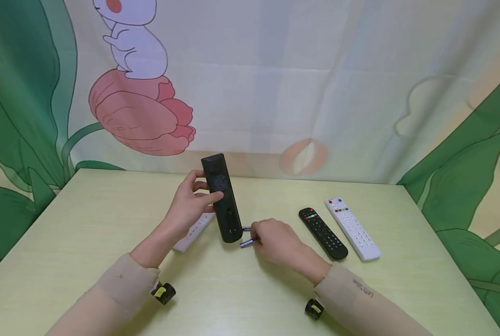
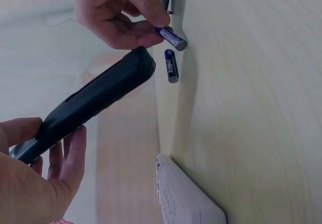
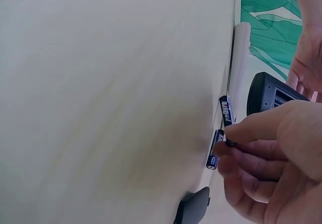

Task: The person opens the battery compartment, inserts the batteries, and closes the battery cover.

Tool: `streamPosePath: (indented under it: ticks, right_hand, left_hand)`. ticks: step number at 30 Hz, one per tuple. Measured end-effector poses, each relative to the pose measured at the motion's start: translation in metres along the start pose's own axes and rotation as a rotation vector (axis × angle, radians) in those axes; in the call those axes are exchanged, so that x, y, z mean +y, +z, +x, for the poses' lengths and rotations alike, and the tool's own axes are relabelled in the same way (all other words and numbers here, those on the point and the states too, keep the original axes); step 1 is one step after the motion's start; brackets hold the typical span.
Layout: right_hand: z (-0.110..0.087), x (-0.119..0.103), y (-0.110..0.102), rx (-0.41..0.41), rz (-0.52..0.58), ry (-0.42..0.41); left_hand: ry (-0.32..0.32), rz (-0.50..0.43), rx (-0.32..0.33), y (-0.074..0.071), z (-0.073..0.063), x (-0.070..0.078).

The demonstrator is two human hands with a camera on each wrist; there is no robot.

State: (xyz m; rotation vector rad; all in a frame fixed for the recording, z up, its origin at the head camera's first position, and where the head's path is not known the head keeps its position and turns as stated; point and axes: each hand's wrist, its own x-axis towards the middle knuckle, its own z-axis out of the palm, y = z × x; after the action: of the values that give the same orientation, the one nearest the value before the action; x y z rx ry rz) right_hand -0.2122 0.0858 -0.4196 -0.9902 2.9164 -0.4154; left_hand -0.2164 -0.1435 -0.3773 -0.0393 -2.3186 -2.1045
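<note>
My left hand (image 1: 195, 198) holds a black remote control (image 1: 222, 198) tilted up above the table, its back turned to the head view. In the right wrist view, a battery slot shows in that remote's near end (image 3: 282, 98). With thumb and fingertips, my right hand (image 1: 279, 240) pinches a small blue-and-silver battery (image 2: 173, 39) just beside the remote's lower end. Close by, a second battery (image 2: 171, 66) lies on the table. The right hand's fingers hide part of the pinched battery.
A white remote (image 1: 194, 232) lies behind my left hand. To the right lie another black remote (image 1: 323, 233) and another white remote (image 1: 352, 228). A dark object (image 3: 193, 206) is cut off in the right wrist view. A printed curtain (image 1: 241, 93) hangs behind the table (image 1: 233, 298).
</note>
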Motion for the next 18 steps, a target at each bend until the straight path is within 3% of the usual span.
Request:
streamPosePath:
  ticks: [10, 18]
  right_hand:
    - [-0.0053, 0.0058, -0.0027, 0.13, 0.144, -0.057]
    - [-0.0068, 0.0095, -0.0094, 0.246, 0.188, -0.13]
  left_hand:
    - [0.005, -0.045, -0.005, 0.0044, 0.0003, -0.0006]
    - [0.027, -0.05, -0.001, 0.0048, 0.0015, -0.0011]
